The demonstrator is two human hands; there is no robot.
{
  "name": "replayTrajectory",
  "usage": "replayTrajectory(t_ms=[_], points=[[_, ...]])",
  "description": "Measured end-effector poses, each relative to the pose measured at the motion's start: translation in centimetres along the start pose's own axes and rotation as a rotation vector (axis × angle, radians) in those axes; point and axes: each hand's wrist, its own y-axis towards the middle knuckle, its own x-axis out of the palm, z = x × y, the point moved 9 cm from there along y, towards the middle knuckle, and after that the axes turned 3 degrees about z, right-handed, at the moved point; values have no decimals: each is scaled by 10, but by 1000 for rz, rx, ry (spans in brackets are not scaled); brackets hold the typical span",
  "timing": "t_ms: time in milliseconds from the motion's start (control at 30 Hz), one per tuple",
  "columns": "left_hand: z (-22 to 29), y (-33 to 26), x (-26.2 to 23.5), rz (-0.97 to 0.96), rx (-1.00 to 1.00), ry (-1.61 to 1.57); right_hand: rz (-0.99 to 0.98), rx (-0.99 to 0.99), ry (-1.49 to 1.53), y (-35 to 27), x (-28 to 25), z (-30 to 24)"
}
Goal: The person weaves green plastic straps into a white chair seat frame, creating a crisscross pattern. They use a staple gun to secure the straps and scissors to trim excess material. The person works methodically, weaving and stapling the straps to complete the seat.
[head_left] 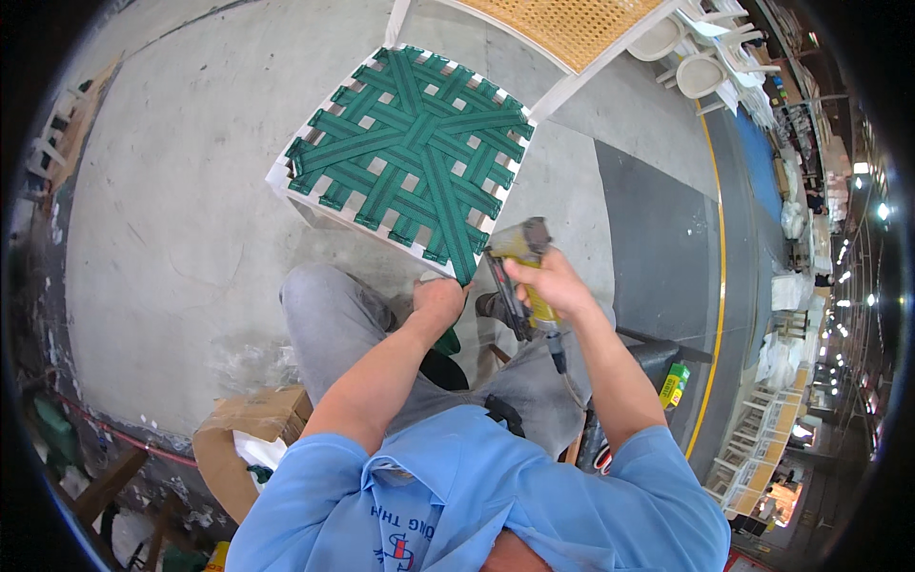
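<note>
In front of me stands a white chair frame whose seat is woven with green elastic webbing. Two diagonal straps cross over the weave at its middle. At the near right corner, my left hand is closed around the end of one diagonal strap, with loose green webbing hanging below it. My right hand grips a yellow and black pneumatic staple gun, slightly blurred, just right of that corner. An air hose runs from its handle down toward my lap.
The chair's cane backrest rises at the far side. An open cardboard box sits at my left. On my right, a green and yellow box lies on a dark surface. White chairs stand at the far right, past a yellow floor line.
</note>
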Motion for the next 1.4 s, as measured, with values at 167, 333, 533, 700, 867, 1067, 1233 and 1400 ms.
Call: replayTrajectory(t_ms=[167, 333, 533, 700, 867, 1067, 1233, 1400], points=[[-4, 2, 6, -45, -3, -32, 52, 15, -95, 30, 23, -4], [-5, 4, 8, -32, 13, -57, 14, 8, -100, 33, 29, -1], [-5, 2, 10, -99, 14, -55, 23, 19, -171, 33, 36, 2], [-3, 2, 8, -133, 1, -28, 40, 4, -217, 29, 43, -2], [-4, 2, 11, -159, -12, -22, 38, 26, -224, 29, 47, -3], [-2, 1, 9, -158, 17, 27, 56, -10, -141, 20, 49, -10], [5, -12, -7, -174, -59, -270, 86, -90, -17, -5, 11, -23], [-2, -33, -56, -290, -24, -1167, 99, -39, 74, -13, -12, -9]])
